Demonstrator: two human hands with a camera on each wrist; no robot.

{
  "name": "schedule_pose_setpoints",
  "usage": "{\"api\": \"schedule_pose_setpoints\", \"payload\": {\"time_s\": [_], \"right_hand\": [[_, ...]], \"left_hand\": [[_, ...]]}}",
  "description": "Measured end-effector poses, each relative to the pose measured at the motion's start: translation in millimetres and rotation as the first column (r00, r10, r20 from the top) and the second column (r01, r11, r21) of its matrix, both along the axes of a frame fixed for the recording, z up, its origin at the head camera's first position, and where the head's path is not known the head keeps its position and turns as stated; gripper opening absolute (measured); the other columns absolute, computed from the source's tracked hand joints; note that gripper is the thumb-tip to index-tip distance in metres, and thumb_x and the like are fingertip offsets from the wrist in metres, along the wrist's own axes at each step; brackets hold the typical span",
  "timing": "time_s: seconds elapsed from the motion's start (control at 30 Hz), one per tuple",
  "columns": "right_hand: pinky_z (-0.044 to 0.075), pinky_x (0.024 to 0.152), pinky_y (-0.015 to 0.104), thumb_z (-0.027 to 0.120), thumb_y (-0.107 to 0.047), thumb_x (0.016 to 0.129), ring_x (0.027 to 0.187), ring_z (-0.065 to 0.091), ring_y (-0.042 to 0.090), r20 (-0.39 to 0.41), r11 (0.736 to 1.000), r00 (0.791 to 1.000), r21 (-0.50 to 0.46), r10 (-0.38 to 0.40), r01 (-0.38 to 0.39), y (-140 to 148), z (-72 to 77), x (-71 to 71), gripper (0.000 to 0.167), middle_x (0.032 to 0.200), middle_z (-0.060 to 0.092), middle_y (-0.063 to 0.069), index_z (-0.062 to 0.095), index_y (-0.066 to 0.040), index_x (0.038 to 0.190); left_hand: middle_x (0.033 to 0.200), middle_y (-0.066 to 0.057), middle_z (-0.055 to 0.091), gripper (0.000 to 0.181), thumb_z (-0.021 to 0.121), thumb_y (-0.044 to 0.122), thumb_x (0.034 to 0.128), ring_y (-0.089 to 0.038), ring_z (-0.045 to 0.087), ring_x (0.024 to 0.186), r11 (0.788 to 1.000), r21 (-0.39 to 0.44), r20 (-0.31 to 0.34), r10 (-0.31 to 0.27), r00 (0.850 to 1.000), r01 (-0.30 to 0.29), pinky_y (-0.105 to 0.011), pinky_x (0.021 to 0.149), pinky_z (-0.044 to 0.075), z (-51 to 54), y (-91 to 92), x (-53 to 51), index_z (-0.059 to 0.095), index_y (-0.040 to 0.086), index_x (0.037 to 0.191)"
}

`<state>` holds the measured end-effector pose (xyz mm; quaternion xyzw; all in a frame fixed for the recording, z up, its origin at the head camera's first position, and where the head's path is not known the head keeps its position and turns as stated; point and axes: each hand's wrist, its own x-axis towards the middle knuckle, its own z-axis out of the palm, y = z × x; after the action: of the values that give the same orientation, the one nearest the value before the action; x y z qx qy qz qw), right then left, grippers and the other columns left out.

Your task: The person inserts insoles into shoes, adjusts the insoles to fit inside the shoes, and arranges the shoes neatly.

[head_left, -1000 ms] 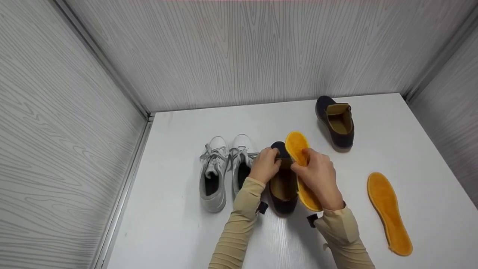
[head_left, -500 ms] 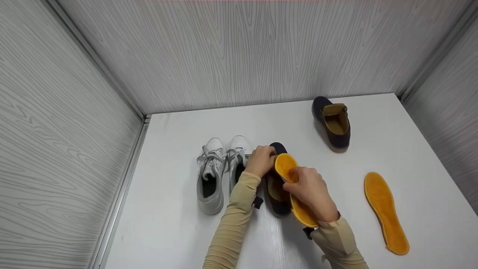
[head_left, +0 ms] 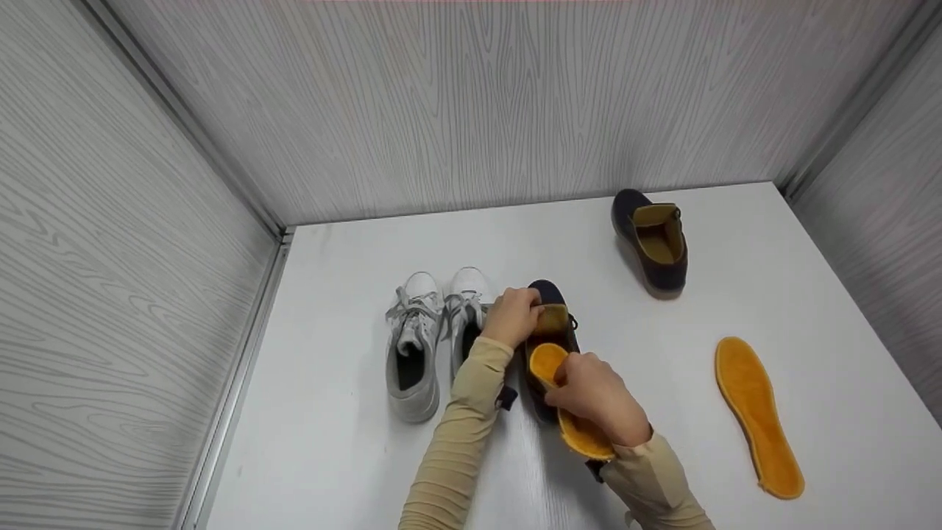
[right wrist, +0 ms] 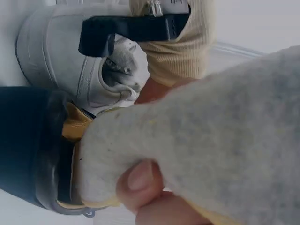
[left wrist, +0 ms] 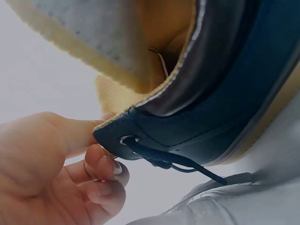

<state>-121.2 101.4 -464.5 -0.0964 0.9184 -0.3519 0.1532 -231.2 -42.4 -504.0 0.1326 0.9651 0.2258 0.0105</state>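
A navy and brown shoe [head_left: 545, 292] stands in the middle of the table, toe away from me. My left hand [head_left: 513, 318] pinches its upper edge near the tongue; the left wrist view shows the thumb and fingers at the flap beside a laced eyelet [left wrist: 127, 139]. My right hand [head_left: 600, 395] grips a yellow fuzzy insole [head_left: 586, 439] by its middle. The insole's front end lies at the shoe's opening, tilted down into it, with the back end raised outside. Its grey felt underside faces the right wrist camera. How deep the tip reaches is hard to see.
A pair of white lace-up sneakers [head_left: 413, 368] stands to the left, one right beside my left forearm. The matching dark shoe [head_left: 660, 250] is at the back right. A second yellow insole [head_left: 758, 416] lies on the white table [head_left: 324, 353] at the right. Panelled walls [head_left: 471, 103] enclose the table.
My right hand has moved the insole down and leftward, from beside the dark shoe to its opening. The left hand keeps its hold on the shoe, almost in place.
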Motion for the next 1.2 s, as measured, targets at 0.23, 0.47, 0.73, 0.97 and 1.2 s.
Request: {"api": "schedule_pose_setpoints", "payload": {"time_s": [0.23,0.47,0.73,0.97,1.2], "right_hand": [[0.035,0.051,0.031,0.074,-0.013,0.075,0.054,0.047,0.02,-0.062,0.995,0.997,0.08,-0.054,0.059,-11,-19.7,-14.7,0.026,0.059,0.045,0.001,0.053,-0.01,0.059],[0.046,0.055,0.041,0.075,-0.022,0.077,0.061,0.055,0.025,-0.12,0.977,0.988,0.177,-0.097,0.117,-25,-46.1,-30.1,0.023,0.069,0.057,0.008,0.06,-0.007,0.069],[0.048,0.058,0.045,0.075,-0.023,0.077,0.065,0.056,0.028,-0.102,0.975,0.994,0.209,-0.05,0.071,-24,-41.2,-20.4,0.023,0.077,0.057,0.013,0.065,-0.003,0.083],[0.047,0.062,0.045,0.074,-0.03,0.073,0.07,0.054,0.03,0.026,0.936,0.998,0.347,0.059,-0.064,-18,-10.2,5.0,0.033,0.081,0.05,0.013,0.063,-0.005,0.092],[0.048,0.059,0.043,0.079,-0.041,0.071,0.067,0.057,0.027,0.036,0.915,0.994,0.39,0.102,-0.108,-21,-7.4,11.5,0.038,0.071,0.055,0.007,0.058,-0.009,0.081]], "left_hand": [[0.094,-0.011,0.072,0.012,0.062,0.013,0.0976,-0.027,0.068,0.084,0.999,-0.017,0.032,-0.028,0.999,0.029,-0.039,0.075,0.053,1.2,1.5,1.6,0.072,0.007,0.095],[0.094,-0.011,0.072,0.011,0.062,0.012,0.097,-0.027,0.068,0.085,0.997,-0.062,0.048,-0.036,0.998,0.039,-0.039,0.075,0.053,2.9,3.2,1.7,0.072,0.007,0.096],[0.096,-0.011,0.072,0.012,0.062,0.012,0.097,-0.028,0.068,0.087,0.998,-0.062,0.046,-0.019,0.999,0.022,-0.039,0.076,0.053,3.1,1.6,1.8,0.073,0.007,0.098],[0.096,-0.011,0.071,0.012,0.062,0.013,0.0975,-0.027,0.068,0.087,0.997,-0.071,0.057,-0.019,0.998,0.023,-0.038,0.076,0.052,2.5,4.1,2.4,0.072,0.007,0.097],[0.095,-0.01,0.071,0.012,0.062,0.013,0.0975,-0.026,0.068,0.086,0.997,-0.077,0.045,-0.016,0.999,0.019,-0.038,0.075,0.052,2.3,3.3,1.3,0.072,0.007,0.095]]}}
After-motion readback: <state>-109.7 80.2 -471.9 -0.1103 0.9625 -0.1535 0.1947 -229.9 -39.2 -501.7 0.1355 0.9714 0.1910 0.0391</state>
